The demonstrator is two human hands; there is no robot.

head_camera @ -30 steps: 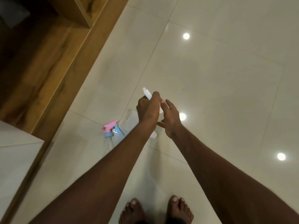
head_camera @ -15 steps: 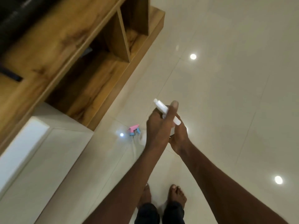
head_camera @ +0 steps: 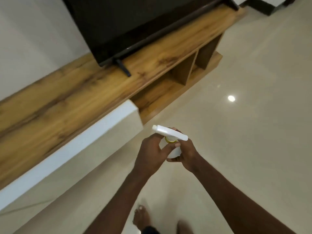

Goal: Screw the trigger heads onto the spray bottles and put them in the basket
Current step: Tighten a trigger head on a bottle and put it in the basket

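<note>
A white trigger head (head_camera: 169, 134) sits on top of a white spray bottle (head_camera: 173, 152), with a yellowish collar (head_camera: 170, 140) between them. My left hand (head_camera: 152, 154) has its fingers at the collar and neck. My right hand (head_camera: 187, 153) wraps the bottle's body from the right and hides most of it. Both hands hold the bottle up in front of me, above the floor. No basket is in view.
A long wooden TV unit (head_camera: 94, 92) with open shelves (head_camera: 182, 73) runs along the left, carrying a black TV (head_camera: 135, 22). A white ledge (head_camera: 70, 149) juts out below it. Glossy cream floor tiles (head_camera: 253, 132) fill the right. My bare feet (head_camera: 143, 218) show at the bottom.
The view has swung up and left, bringing the TV and wooden unit in. The pink and blue trigger head on the floor has left the frame. Both hands still hold the white bottle.
</note>
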